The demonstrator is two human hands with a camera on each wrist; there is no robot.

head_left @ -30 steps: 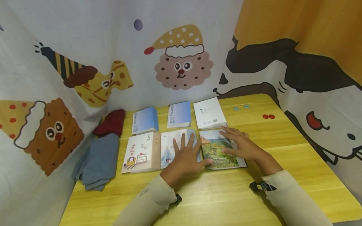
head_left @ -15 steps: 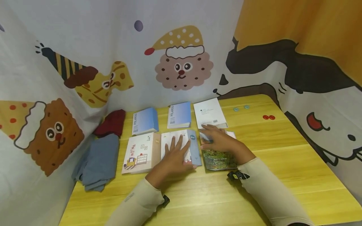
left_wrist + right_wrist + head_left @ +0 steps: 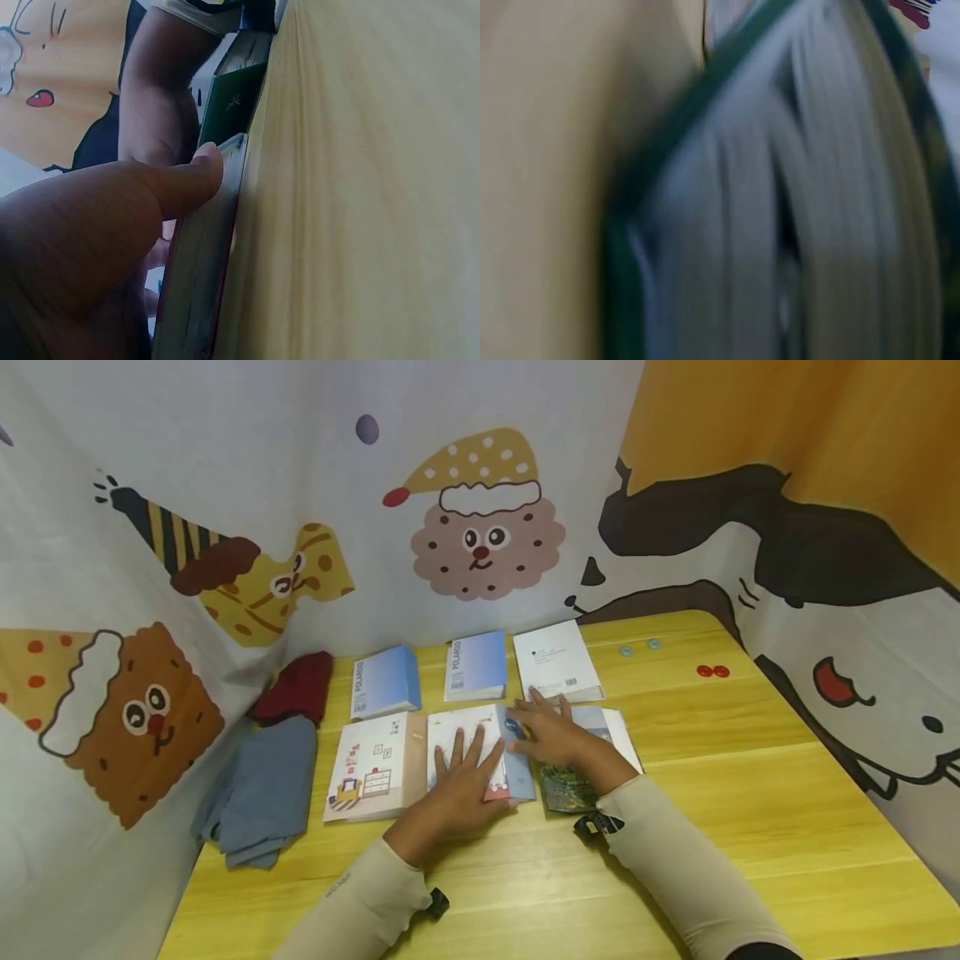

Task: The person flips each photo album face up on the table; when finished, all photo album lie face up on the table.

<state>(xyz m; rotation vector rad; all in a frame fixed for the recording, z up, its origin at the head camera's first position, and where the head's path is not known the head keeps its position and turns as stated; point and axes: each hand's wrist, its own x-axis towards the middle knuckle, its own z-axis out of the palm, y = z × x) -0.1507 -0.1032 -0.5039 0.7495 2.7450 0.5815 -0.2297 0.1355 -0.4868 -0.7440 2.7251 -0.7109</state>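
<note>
Six albums lie in two rows on the yellow table (image 3: 750, 793). Far left: folded blue cloth (image 3: 258, 797), red cloth (image 3: 296, 687). Left hand (image 3: 461, 781), fingers spread, presses flat on the middle front album (image 3: 517, 760). Right hand (image 3: 551, 735) rests flat on the green album (image 3: 570, 787), fingers extended, partly covering it. Buttons (image 3: 712, 671) far right.

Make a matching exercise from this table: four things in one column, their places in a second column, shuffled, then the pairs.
Things
1. dark red cloth
2. red buttons
3. left hand
4. white booklet

Places
A. flat on the middle album of the near row
B. right end of the far row of albums
C. far left of the table, against the curtain
D. right part of the table, apart from the albums

Pairs: 1-C, 2-D, 3-A, 4-B
</note>
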